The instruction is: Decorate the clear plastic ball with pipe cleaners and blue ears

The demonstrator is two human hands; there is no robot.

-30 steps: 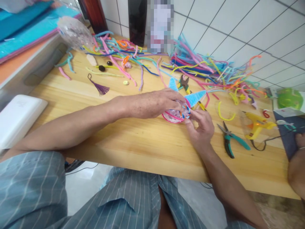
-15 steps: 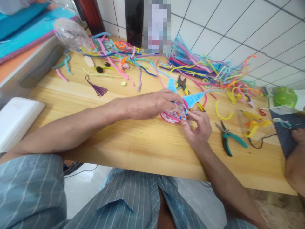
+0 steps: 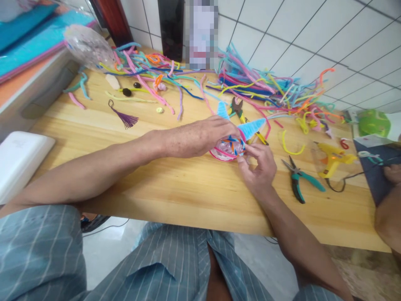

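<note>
Between my hands is a pipe-cleaner craft (image 3: 230,147) with a clear, shiny body, a pink rim, an orange and blue twist on it and two light-blue pointed pieces at the back. My left hand (image 3: 216,133) curls over its left and far side, fingertips closed on the edge. From the right, my right hand (image 3: 259,165) pinches the near right edge between thumb and fingers. Yellow-handled cutters (image 3: 238,109) lie just behind the craft, partly covered by a blue point. To the right of my right hand rest teal-handled needle-nose pliers (image 3: 300,177), jaws apart.
Loose pipe cleaners (image 3: 247,85) are heaped along the wall. A yellow glue gun (image 3: 335,159) with a cord lies at right, near another person's arm (image 3: 390,209). A purple tassel (image 3: 125,117) and black oval pieces (image 3: 127,92) lie left; a white box-shaped device (image 3: 25,163) is at far left.
My left fingers have drawn back from the middle of the craft to its far edge, showing more of the orange and blue twist. The right hand keeps its pinch; the view shifts slightly.
</note>
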